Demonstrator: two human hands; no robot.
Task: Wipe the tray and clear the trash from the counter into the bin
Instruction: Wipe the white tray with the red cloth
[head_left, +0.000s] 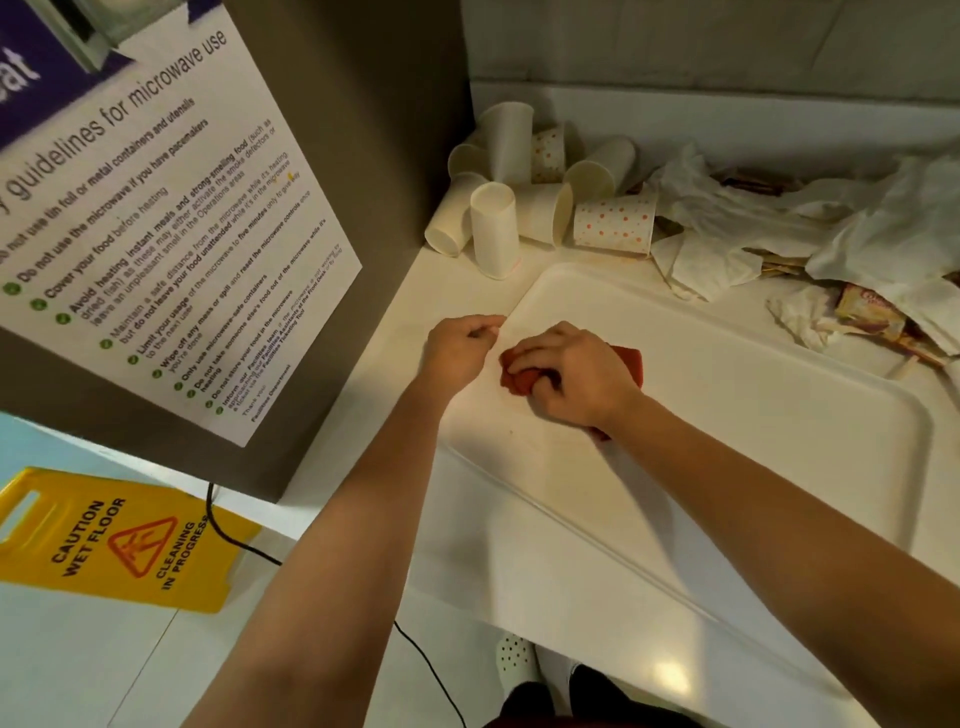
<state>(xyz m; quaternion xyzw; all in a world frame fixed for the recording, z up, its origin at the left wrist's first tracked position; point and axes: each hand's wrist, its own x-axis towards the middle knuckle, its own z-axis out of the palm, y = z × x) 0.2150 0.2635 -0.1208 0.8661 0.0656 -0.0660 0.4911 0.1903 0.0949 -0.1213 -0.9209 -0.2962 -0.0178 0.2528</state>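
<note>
From the head view, a red cloth (522, 376) is bunched under the curled right hand (574, 376) and pressed onto the tray (727, 415) for wiping. The tray's corner is pinched by the left hand (460, 348), likely for steadiness. Cups (493, 228) and napkins (753, 218) are left behind it on the counter (519, 582).

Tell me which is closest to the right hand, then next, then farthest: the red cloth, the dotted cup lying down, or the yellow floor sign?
1. The red cloth: held in the right hand, on the tray.
2. The dotted cup: lying on the counter beyond the tray, up ahead.
3. The yellow floor sign: down on the floor, far left.
</note>
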